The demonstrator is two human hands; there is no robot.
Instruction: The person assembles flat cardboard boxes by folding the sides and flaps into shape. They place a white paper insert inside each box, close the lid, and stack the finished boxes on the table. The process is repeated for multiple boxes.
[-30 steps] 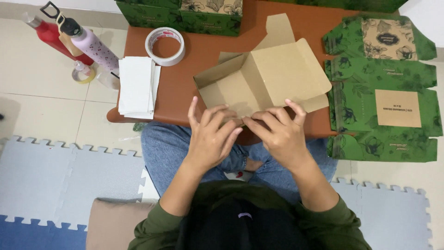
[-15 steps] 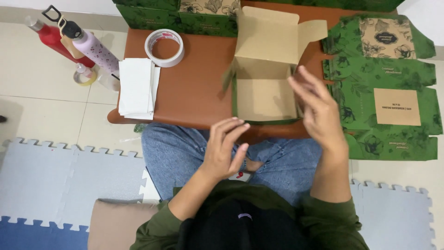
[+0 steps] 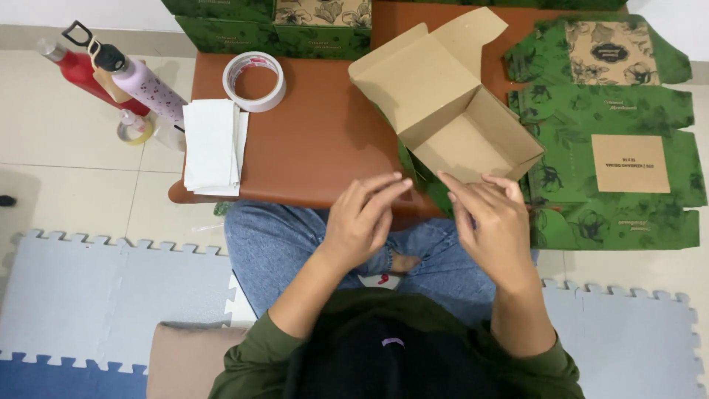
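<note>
A half-folded cardboard box (image 3: pixel 443 111), plain brown inside and green printed outside, lies open on the low brown table (image 3: pixel 317 148), turned at an angle with its lid flap up. My left hand (image 3: pixel 365 218) hovers at the table's near edge, fingers loosely extended, holding nothing. My right hand (image 3: pixel 491 222) is beside it with its fingertips at the box's near bottom corner; I cannot tell whether they touch it. Both hands are over my lap in blue jeans.
A white tape roll (image 3: pixel 255 81) and a stack of white paper (image 3: pixel 210 144) lie on the table's left. Flat green box blanks (image 3: pixel 613 155) cover the right. Folded green boxes (image 3: pixel 244 29) stand at the back. A pink bottle (image 3: pixel 140 81) and a red bottle (image 3: pixel 77 70) stand on the floor; grey foam mats (image 3: pixel 88 288) lie near me.
The box, pressed under both hands a second ago, was stood open and has now turned at an angle. My hands have come back together at its near edge.
</note>
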